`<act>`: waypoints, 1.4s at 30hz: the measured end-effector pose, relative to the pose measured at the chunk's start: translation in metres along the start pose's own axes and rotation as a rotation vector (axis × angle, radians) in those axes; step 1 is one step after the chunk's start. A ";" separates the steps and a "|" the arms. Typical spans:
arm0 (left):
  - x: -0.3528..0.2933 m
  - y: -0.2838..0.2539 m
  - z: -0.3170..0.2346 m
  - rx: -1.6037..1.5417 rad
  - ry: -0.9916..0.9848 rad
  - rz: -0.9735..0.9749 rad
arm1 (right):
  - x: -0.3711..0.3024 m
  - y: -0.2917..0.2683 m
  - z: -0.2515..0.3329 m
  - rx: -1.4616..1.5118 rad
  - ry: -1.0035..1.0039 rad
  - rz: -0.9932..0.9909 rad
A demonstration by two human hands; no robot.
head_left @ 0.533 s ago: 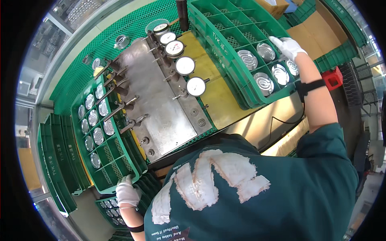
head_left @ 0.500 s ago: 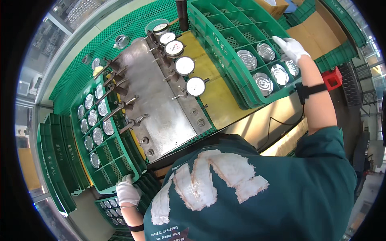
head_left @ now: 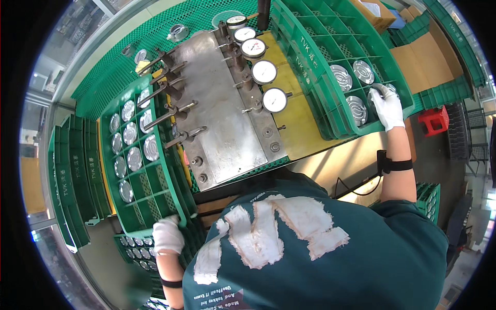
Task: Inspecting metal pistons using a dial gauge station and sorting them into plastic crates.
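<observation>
My right hand, white-gloved, reaches down into the right green crate, its fingers closed round a silver piston in a near compartment. More pistons, such as one flat-topped round piston, sit in the cells beside it. At the near corner of the left green crate is my left hand, also gloved, its fingers curled at the rim and partly hidden. Several pistons, one of them a shiny piston, fill the far cells of that crate.
Between the crates stands a steel fixture with clamp levers and a row of dial gauges. Loose pistons, including one lying piston, rest on green matting beyond it. Stacked green crates stand far left; a red stool is at right.
My right hand has come nearer from the crate's far right side and closed on a piston. My left hand stays by the left crate's corner. The whole view has shifted slightly.
</observation>
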State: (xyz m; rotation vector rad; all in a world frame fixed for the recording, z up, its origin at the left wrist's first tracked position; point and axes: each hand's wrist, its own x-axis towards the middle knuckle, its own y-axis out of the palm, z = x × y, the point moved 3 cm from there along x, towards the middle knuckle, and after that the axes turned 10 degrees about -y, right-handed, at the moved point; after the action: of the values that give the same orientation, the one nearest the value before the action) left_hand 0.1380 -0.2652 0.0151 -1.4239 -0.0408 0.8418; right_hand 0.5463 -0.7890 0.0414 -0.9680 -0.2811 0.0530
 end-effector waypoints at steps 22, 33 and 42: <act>0.122 0.032 0.148 0.165 -0.527 -0.029 | 0.008 -0.002 -0.051 -0.098 -0.103 0.016; 0.006 -0.078 0.058 -0.536 -0.229 -0.676 | 0.007 -0.002 -0.062 0.096 -0.037 -0.011; 0.002 -0.172 -0.112 -0.738 0.556 -0.687 | -0.021 0.018 0.105 0.639 -0.180 0.037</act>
State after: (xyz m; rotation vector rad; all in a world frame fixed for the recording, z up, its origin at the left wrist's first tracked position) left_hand 0.2784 -0.3443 0.1416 -2.1053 -0.4252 -0.1918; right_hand 0.5002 -0.6977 0.0777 -0.3322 -0.3811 0.2493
